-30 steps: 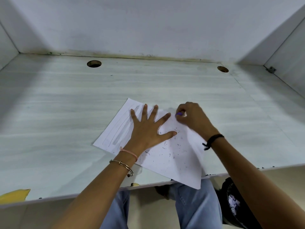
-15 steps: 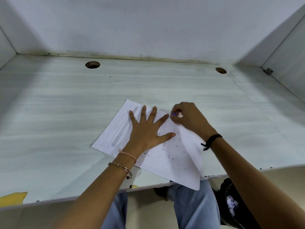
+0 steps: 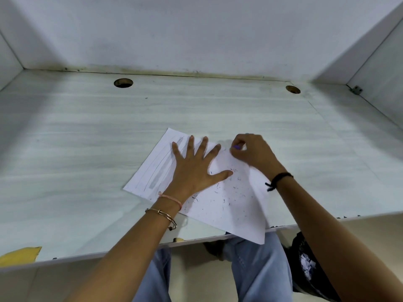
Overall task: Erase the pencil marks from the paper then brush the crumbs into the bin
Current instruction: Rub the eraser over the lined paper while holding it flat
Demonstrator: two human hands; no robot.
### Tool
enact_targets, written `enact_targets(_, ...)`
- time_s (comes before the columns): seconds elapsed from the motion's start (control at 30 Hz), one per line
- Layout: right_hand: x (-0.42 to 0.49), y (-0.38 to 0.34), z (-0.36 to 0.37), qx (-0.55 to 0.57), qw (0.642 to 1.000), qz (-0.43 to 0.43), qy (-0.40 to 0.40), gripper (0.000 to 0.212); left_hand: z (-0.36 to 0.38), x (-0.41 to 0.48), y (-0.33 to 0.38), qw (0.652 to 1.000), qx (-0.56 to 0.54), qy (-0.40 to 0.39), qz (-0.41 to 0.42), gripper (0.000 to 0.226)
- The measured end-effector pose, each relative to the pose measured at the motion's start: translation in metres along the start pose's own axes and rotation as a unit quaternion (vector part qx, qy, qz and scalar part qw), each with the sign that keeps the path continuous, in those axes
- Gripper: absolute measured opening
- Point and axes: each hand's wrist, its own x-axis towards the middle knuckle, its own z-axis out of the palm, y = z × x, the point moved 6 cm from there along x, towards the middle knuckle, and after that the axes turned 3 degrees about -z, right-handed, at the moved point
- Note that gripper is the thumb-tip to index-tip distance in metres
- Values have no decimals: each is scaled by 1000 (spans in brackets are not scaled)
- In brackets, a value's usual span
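Left hand (image 3: 192, 171) lies spread flat on the paper (image 3: 229, 205) overhanging the front edge of the bench (image 3: 87, 149), seemingly steadying it for rubbing; right hand (image 3: 250, 153) pinches a purple eraser (image 3: 236, 147) at its far corner, crumbs (image 3: 231, 192) scattered nearer.

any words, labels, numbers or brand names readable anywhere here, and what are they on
No text can be read.
The white sheet of paper carries only grey pencil lines and dark eraser crumbs, no words.
The small purple eraser pinched in the right hand is too small to show any print.
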Motion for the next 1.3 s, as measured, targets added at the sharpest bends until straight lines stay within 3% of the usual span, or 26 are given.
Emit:
enact_targets(0.07, 9, 1, -9, -33, 999, 11, 16, 7, -1, 1, 1, 1000, 0, 2, 3, 88)
enact_targets(0.23, -14, -26, 14, 49, 996, -63, -39, 4, 2, 2, 0, 1000, 15, -2, 8, 91)
enact_targets(0.37, 11, 4, -3, -7, 1000, 17, 10, 4, 2, 0, 0, 1000, 0, -14, 4, 89)
enact_targets(0.47, 13, 4, -6, -18, 1000, 2, 20, 6, -1, 1, -1, 1000, -10, -8, 5, 79)
enact_targets(0.57, -9, -15, -7, 60, 993, -33, 95, 4, -2, 2, -1, 1000, 12, 8, 11, 62)
enact_targets(0.67, -31, -34, 16, 108, 991, -50, 65, 2, -5, 5, -8, 993, -120, 19, 7, 64)
enact_targets(0.77, -44, -43, 38, 128, 990, -59, 11, 3, -16, 4, -17, 957, -285, 53, -14, 40)
enact_targets(0.87, -43, -41, 33, 147, 988, -43, 33, 2, -27, -3, -23, 921, -386, 47, -12, 35)
enact_targets(1.13, -44, -46, 30, 190, 980, -14, 49, 3, -36, -57, -53, 981, -176, 69, -51, 39)
enact_targets(1.3, -68, -80, 46, 252, 966, -44, -38, 6, -25, -66, -57, 996, -79, 5, -39, 45)
